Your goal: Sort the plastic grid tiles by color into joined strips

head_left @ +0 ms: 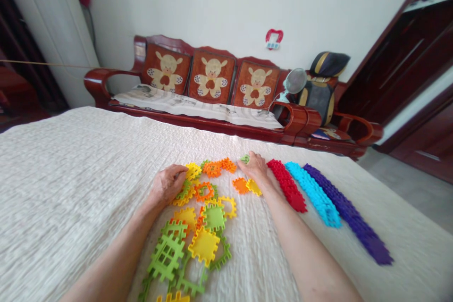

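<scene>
A loose pile of interlocking plastic tiles (198, 226) in green, yellow and orange lies on the white bedspread (71, 174). My left hand (168, 185) rests curled on the pile's upper left, fingers closed around a yellow tile (193, 171). My right hand (255, 167) reaches to the far side of the pile, its fingers pinched on a small green tile (245, 158). To its right lie three sorted rows of tiles: a red row (287, 185), a light blue row (314, 193) and a purple row (348, 212).
Beyond the bed stands a dark red wooden bench (290, 125) with three bear-print cushions (211, 78) and a bag (320, 89) at its right end. A dark wooden door (417, 80) is at the right. A white wall is behind.
</scene>
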`<action>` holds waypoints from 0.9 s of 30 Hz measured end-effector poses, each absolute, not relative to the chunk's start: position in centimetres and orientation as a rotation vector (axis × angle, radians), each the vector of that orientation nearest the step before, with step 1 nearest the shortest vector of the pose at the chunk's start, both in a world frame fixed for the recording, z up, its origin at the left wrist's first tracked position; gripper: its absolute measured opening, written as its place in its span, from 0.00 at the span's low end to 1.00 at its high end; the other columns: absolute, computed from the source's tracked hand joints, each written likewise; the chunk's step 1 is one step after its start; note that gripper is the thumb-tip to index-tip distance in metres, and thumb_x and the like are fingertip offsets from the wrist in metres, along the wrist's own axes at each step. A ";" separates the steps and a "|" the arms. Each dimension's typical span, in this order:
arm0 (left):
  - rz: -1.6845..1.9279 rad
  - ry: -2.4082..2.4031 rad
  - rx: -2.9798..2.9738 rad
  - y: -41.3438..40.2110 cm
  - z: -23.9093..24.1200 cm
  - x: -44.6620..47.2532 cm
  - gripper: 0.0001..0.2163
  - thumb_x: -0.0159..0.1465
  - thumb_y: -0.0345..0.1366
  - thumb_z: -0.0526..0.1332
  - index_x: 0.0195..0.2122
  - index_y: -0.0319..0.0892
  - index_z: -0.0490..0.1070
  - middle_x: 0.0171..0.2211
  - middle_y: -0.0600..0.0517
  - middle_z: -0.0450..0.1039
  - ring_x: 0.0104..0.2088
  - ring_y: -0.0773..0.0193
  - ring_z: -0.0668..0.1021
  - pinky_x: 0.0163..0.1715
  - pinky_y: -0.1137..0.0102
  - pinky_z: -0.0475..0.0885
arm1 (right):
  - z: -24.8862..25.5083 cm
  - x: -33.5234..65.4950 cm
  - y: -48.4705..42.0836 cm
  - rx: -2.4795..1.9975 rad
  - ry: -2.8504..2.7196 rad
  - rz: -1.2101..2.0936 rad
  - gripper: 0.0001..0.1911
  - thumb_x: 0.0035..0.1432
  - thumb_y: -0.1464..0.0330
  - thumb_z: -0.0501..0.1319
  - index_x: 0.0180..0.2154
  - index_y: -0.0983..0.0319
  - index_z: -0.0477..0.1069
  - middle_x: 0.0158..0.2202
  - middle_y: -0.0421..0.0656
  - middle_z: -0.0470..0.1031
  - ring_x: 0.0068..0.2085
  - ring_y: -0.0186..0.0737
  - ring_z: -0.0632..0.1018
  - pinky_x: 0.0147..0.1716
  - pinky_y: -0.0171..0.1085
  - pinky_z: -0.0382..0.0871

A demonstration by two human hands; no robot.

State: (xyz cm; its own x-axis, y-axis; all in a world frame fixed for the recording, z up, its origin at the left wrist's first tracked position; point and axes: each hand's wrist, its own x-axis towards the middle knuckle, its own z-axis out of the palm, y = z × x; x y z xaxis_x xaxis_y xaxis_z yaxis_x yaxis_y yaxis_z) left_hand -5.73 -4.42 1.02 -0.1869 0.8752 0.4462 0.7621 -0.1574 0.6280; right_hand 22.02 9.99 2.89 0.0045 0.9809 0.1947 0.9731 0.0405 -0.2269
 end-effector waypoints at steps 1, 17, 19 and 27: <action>1.271 1.943 1.911 -4.4 1.0 -5.7 0.16 0.60 0.42 0.51 0.36 0.44 0.78 0.39 0.49 0.81 0.39 0.59 0.80 0.43 0.68 0.74 | 3.0 21.9 10.1 -1.995 -2.028 0.042 0.30 0.55 0.53 0.58 0.54 0.63 0.67 0.53 0.56 0.70 0.54 0.57 0.71 0.49 0.48 0.66; 1.250 1.948 1.916 -4.3 0.6 -5.9 0.15 0.61 0.41 0.52 0.37 0.44 0.78 0.39 0.51 0.80 0.35 0.62 0.80 0.43 0.69 0.74 | 3.9 20.7 12.1 -1.960 -2.033 0.179 0.24 0.51 0.57 0.62 0.48 0.61 0.74 0.54 0.55 0.69 0.56 0.60 0.69 0.52 0.52 0.63; 1.247 1.956 1.896 -4.3 0.7 -5.8 0.15 0.61 0.41 0.52 0.37 0.44 0.78 0.39 0.51 0.80 0.35 0.62 0.80 0.43 0.69 0.74 | 4.5 20.8 12.9 -1.930 -2.003 0.295 0.20 0.49 0.61 0.63 0.45 0.61 0.75 0.51 0.53 0.72 0.53 0.56 0.72 0.51 0.48 0.65; 1.257 1.952 1.892 -4.4 1.1 -5.8 0.16 0.59 0.42 0.52 0.36 0.44 0.79 0.39 0.50 0.81 0.38 0.60 0.80 0.43 0.68 0.74 | 5.6 23.8 10.6 -1.787 -1.949 0.331 0.26 0.53 0.58 0.61 0.52 0.60 0.71 0.51 0.46 0.74 0.50 0.44 0.75 0.50 0.37 0.67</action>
State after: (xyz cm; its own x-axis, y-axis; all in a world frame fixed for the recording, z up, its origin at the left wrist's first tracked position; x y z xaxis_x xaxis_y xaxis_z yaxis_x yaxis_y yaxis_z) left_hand -5.81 -4.43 1.07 -0.1955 0.8803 0.4322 0.7574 -0.1444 0.6368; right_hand 23.80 10.61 5.56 -0.0389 0.9832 0.1784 0.8693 0.1213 -0.4791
